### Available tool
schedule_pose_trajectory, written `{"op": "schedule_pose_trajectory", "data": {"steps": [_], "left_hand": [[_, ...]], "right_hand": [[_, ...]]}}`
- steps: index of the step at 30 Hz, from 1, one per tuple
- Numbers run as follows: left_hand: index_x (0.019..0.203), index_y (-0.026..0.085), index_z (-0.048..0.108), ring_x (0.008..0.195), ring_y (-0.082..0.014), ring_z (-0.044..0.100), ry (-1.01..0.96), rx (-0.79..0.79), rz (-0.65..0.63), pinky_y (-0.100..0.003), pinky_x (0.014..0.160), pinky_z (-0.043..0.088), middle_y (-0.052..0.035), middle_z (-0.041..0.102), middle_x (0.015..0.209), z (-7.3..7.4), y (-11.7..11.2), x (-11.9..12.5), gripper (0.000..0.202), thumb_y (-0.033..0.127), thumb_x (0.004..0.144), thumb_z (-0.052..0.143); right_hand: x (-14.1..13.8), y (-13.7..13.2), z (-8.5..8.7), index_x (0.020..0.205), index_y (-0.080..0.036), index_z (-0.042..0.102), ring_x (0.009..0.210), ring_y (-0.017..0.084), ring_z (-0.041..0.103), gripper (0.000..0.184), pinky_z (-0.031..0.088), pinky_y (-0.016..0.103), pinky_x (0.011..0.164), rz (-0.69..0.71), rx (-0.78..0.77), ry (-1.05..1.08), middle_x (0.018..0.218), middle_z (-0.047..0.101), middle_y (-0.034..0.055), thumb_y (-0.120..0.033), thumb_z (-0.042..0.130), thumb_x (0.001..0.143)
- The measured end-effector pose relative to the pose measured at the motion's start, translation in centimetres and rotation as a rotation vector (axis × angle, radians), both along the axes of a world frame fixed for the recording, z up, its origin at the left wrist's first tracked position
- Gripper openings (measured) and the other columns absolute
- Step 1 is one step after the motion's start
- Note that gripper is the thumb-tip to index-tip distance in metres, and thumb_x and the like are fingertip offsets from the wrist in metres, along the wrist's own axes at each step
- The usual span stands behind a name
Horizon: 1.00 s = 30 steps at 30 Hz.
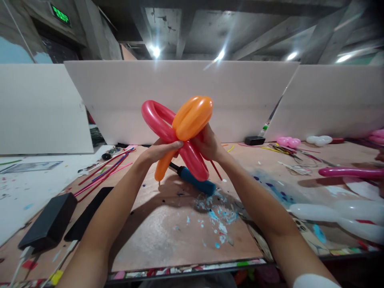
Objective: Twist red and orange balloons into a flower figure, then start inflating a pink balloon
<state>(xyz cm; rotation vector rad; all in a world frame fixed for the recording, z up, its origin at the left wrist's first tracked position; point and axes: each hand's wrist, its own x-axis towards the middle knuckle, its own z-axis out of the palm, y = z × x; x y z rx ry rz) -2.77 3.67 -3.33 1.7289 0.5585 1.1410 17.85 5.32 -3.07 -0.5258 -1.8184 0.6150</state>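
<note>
Above the middle of the table I hold a twisted balloon figure made of red and orange balloons. A red balloon loop [159, 124] leans to the left, and another red part hangs down to the right. Orange balloon folds [194, 116] stand at the top, while a short orange end points down at the lower left. My left hand [163, 150] is closed around the joint, its thumb lying across the front. My right hand [208, 144] grips from behind on the right, its fingers partly hidden by the balloons. Below them, a blue hand pump [196, 182] lies on the table.
Uninflated balloons [105, 172], a black box [48, 222] and a dark phone-like slab [88, 214] with white cables lie left. White balloons [339, 214], a magenta balloon [351, 172], pink balloons [288, 141] and scissors [318, 159] lie right. White boards [186, 80] stand behind.
</note>
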Motion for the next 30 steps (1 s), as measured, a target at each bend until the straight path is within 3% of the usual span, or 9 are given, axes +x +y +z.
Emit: {"op": "schedule_pose_trajectory", "data": {"steps": [2,4,10,15,21,25,30], "left_hand": [[0.076,0.013,0.066,0.055,-0.0140,0.057,0.047,-0.004,-0.006,-0.026,0.053,0.047,-0.0020,0.060,0.062,-0.1,-0.1,0.1,0.035,0.044,0.070,0.082],[0.078,0.013,0.067,0.056,-0.0141,0.058,0.045,-0.042,-0.016,-0.026,0.052,0.048,-0.0025,0.062,0.064,-0.2,-0.1,0.2,0.036,0.044,0.069,0.082],[0.080,0.013,0.068,0.058,-0.0127,0.057,0.002,-0.102,-0.007,-0.025,0.053,0.049,-0.0020,0.063,0.069,-0.3,0.2,0.0,0.033,0.036,0.064,0.085],[0.080,0.014,0.070,0.065,-0.0150,0.061,-0.010,-0.119,-0.029,-0.028,0.060,0.053,-0.0022,0.066,0.071,-0.4,0.8,-0.6,0.030,0.026,0.059,0.087],[0.082,0.016,0.073,0.068,-0.0181,0.065,-0.035,-0.215,-0.018,-0.031,0.064,0.056,-0.0023,0.071,0.076,-0.1,1.1,-0.8,0.035,0.024,0.052,0.090],[0.087,0.013,0.074,0.073,-0.0212,0.067,-0.002,-0.202,0.017,-0.034,0.066,0.055,-0.0060,0.073,0.081,0.2,0.9,-0.7,0.040,0.026,0.053,0.091],[0.092,0.017,0.075,0.083,-0.0241,0.069,-0.025,-0.036,0.005,-0.036,0.073,0.056,-0.0051,0.073,0.087,0.2,0.5,0.1,0.040,0.028,0.057,0.090]], "right_hand": [[0.2,0.1,0.0,0.110,-0.022,0.057,0.098,0.022,0.064,0.032,0.051,0.034,0.085,-0.128,0.108,-0.051,0.108,0.068,0.0075,-0.032,0.070,0.082],[0.4,-0.1,0.2,0.103,-0.019,0.061,0.094,0.023,0.065,0.024,0.052,0.034,0.081,-0.167,0.153,-0.112,0.102,0.069,0.0081,-0.031,0.067,0.083],[0.8,-0.7,1.3,0.086,-0.015,0.065,0.077,0.019,0.063,0.015,0.050,0.030,0.067,-0.063,0.119,-0.155,0.082,0.069,0.0047,-0.026,0.067,0.077],[1.2,-0.7,1.5,0.093,-0.017,0.066,0.081,0.017,0.062,0.025,0.052,0.029,0.072,0.120,-0.059,-0.168,0.089,0.069,0.0030,-0.029,0.073,0.072],[0.8,-0.2,0.7,0.091,-0.018,0.064,0.088,0.018,0.063,0.028,0.054,0.032,0.082,0.179,-0.136,-0.138,0.093,0.068,0.0036,-0.035,0.077,0.073],[0.6,-0.6,0.8,0.101,-0.022,0.063,0.093,0.019,0.065,0.039,0.057,0.034,0.084,0.299,-0.271,-0.027,0.099,0.069,0.0031,-0.034,0.082,0.069],[0.8,-0.6,0.7,0.085,-0.021,0.064,0.081,0.014,0.060,0.032,0.055,0.028,0.077,0.238,-0.249,0.021,0.084,0.065,-0.0003,-0.032,0.086,0.065]]}}
